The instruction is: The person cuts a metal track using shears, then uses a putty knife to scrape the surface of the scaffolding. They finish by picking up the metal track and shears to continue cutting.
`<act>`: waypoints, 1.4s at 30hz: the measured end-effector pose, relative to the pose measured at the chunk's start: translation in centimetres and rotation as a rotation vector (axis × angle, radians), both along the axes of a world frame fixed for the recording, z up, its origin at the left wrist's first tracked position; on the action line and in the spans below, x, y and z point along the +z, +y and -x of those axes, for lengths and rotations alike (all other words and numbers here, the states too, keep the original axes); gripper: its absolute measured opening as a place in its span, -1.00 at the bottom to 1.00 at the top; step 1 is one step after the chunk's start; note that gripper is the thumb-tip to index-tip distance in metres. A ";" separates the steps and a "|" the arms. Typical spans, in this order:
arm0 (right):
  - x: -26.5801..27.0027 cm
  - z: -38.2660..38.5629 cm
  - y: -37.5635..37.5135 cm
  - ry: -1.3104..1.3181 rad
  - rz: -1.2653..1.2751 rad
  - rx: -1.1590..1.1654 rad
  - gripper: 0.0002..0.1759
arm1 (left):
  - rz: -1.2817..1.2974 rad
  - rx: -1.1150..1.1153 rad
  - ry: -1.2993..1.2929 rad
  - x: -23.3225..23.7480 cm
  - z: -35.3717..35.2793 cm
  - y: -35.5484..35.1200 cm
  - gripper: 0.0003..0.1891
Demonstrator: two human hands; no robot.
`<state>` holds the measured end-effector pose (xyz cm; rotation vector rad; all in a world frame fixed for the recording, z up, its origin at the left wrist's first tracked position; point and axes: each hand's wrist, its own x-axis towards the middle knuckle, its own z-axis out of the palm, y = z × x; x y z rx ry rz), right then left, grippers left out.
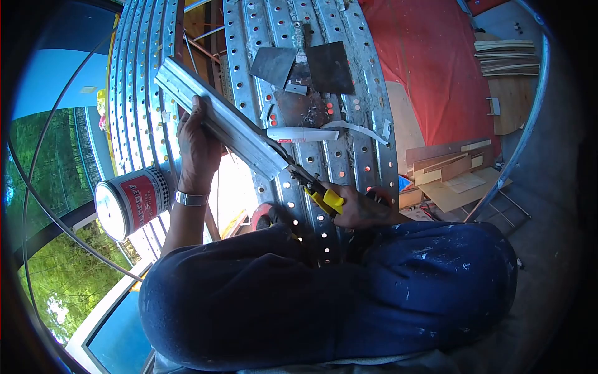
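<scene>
Perforated planks (367, 124) lie beneath your hands. Your left hand (198, 146) is clamped on a metal channel (218, 115), held slanted above the planks. Your right hand (364, 209) is closed on yellow-handled snips (324, 196), whose blades meet the channel's near end. A can (134, 201) lies beside your left wrist, and dark sheets (330, 67) lie beyond both hands.

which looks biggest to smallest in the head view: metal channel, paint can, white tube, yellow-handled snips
1. metal channel, the longest by far
2. paint can
3. white tube and yellow-handled snips: these look alike, and the right hand hides part of the snips, so they are not ranked.
</scene>
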<state>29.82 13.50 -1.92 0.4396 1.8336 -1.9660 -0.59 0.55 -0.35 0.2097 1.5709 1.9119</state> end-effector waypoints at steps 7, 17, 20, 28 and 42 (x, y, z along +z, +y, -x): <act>-0.2 0.0 -0.5 -0.008 0.017 -0.078 -0.47 | 0.055 -0.039 0.024 0.5 -0.7 0.4 -0.77; -2.2 -0.8 -2.0 -0.073 0.006 -0.112 -0.61 | 0.123 -0.097 0.095 -0.1 -0.8 0.2 -0.74; -2.4 -0.8 -2.5 -0.106 0.018 -0.116 -0.65 | 0.114 -0.093 0.077 0.0 -1.0 0.4 -0.73; -2.0 -0.7 -3.0 -0.132 0.029 -0.131 -0.68 | 0.142 -0.050 0.037 0.2 -1.2 0.6 -0.73; -1.6 -0.9 -1.9 -0.038 0.079 -0.067 -0.34 | 0.286 -0.069 0.211 -0.3 -1.6 0.1 -0.69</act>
